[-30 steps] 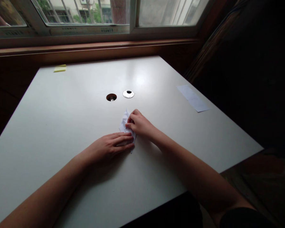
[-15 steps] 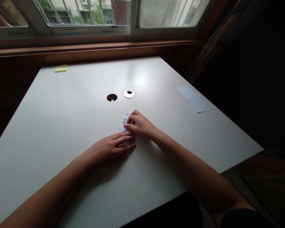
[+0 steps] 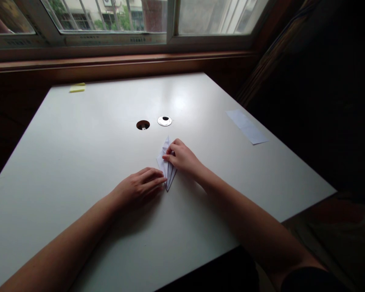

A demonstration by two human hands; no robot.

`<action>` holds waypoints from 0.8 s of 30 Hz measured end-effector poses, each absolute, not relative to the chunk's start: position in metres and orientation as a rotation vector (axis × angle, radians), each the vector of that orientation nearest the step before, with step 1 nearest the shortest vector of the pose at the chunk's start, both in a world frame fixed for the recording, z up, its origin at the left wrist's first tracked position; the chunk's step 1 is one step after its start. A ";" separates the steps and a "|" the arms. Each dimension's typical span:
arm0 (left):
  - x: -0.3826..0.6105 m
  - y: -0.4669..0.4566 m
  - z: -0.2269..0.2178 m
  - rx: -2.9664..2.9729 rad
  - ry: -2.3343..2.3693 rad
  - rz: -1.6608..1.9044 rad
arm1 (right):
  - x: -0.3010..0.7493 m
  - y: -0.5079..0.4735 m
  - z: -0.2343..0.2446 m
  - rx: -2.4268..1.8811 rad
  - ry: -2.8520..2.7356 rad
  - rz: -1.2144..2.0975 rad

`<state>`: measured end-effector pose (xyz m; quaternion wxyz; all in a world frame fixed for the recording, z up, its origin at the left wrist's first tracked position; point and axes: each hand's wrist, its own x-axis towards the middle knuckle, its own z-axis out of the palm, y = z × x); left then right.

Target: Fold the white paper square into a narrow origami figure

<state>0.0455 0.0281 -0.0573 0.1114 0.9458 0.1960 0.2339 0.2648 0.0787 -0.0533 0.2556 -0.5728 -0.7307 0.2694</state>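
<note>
A white folded paper (image 3: pixel 163 164), narrow and pointed at its far and near ends, lies on the white table between my hands. Several creases and layered flaps show on it. My right hand (image 3: pixel 182 156) is closed in a pinch on its upper right part, thumb and forefinger on the folds. From the left, my left hand (image 3: pixel 142 182) reaches to the paper's lower left edge, its fingers stretched out and the fingertips touching that edge. The thumb of the left hand is hidden.
Beyond the paper are a round cable hole (image 3: pixel 143 125) in the table (image 3: pixel 88 134) and its loose silvery cover (image 3: pixel 164 121). A white paper strip (image 3: pixel 246 126) lies near the right edge. Yellow sticky notes (image 3: pixel 77 87) lie at the far left corner, below a window.
My left hand has drawn back to the left, uncovering the paper's lower point. The paper has shifted slightly right and turned more upright, with my right hand still on it.
</note>
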 end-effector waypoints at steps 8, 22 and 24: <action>0.050 0.029 -0.056 2.854 0.503 0.621 | 0.271 0.078 -0.056 -1.556 -1.922 0.682; 0.054 0.027 -0.058 2.981 0.528 0.512 | 0.270 0.076 -0.054 -1.547 -1.997 0.619; 0.055 0.026 -0.058 2.984 0.526 0.520 | 0.270 0.076 -0.053 -1.557 -2.002 0.621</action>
